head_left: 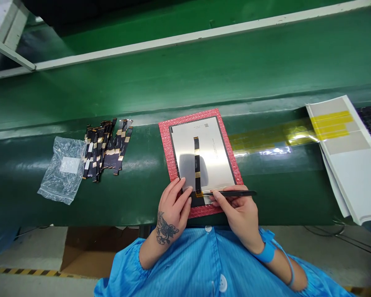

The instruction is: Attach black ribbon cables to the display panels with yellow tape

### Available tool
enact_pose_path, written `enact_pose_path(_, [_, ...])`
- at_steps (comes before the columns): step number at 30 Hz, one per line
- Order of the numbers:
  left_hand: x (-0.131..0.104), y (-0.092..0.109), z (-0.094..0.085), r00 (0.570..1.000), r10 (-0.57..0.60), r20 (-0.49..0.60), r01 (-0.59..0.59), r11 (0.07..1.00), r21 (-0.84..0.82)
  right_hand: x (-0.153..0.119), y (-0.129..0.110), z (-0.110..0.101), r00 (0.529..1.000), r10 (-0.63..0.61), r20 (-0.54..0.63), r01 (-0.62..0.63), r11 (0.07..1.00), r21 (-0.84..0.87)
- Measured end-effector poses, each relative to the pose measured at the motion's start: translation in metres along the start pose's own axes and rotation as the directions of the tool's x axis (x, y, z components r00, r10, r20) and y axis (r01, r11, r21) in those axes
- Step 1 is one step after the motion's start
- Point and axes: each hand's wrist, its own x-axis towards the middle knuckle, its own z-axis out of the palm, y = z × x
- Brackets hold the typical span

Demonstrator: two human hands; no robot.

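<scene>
Silver panel (218,165) lies flat on a pink bubble sheet (165,144), mid green surface (145,194), directly in front of the person. One dark flex cable (197,159) with gold bands runs lengthwise down the panel, near end at the dark strip along the panel's near edge. Small amber tape patch (199,194) sits at that end.

Right hand (239,206) pinches black tweezers (235,193) between thumb and fingers, tips pointing left at the amber patch — contact or small gap, can't tell. Blue strap (267,249) on that wrist.

Left hand (174,202) grips nothing: fingers loosely spread over the panel's near left corner, fingertips just left of the cable's near end.

Left on the surface: loose pile of similar cables (100,150), clear plastic bag (64,173) with a white label (69,165) right beside it. To the right: translucent yellow tape strips (266,138) running toward a white sheet stack (352,169) — more yellow strips across its upper part.
</scene>
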Motion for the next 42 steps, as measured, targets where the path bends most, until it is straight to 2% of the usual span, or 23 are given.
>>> enact_pose_path(5, [-0.0019, 0.001, -0.0003, 1.0, 0.003, -0.011, -0.003, 1.0, 0.0, -0.0007, 0.0014, -0.0014, 1.0, -0.008, -0.002, 0.007, 1.0, -0.024])
enact_pose_path(9, [-0.0049, 0.0026, -0.001, 0.999, 0.049, -0.019, -0.049, 0.999, -0.014, -0.0002, 0.0015, -0.0013, 1.0, -0.019, -0.003, 0.019, 1.0, -0.024])
enact_pose_path(18, [-0.0052, 0.0055, -0.0006, 0.991, 0.122, 0.047, -0.124, 0.991, 0.051, -0.0009, 0.0019, -0.001, 1.0, -0.009, -0.006, 0.009, 1.0, -0.016])
enact_pose_path(23, [-0.0028, 0.0067, -0.0002, 0.991, 0.119, 0.064, -0.124, 0.989, 0.081, -0.0015, 0.0032, -0.0016, 1.0, -0.019, -0.01, 0.018, 1.0, -0.019])
enact_pose_path(33, [0.0008, 0.0036, -0.0036, 0.991, 0.088, 0.096, -0.092, 0.995, 0.038, -0.0038, 0.0042, -0.0017, 0.998, -0.068, -0.01, 0.067, 0.995, -0.067])
enact_pose_path(42, [-0.0002, 0.0014, -0.0064, 0.989, 0.065, 0.132, -0.073, 0.995, 0.061, 0.0001, -0.0001, -0.0051, 0.99, -0.137, -0.026, 0.138, 0.99, 0.04])
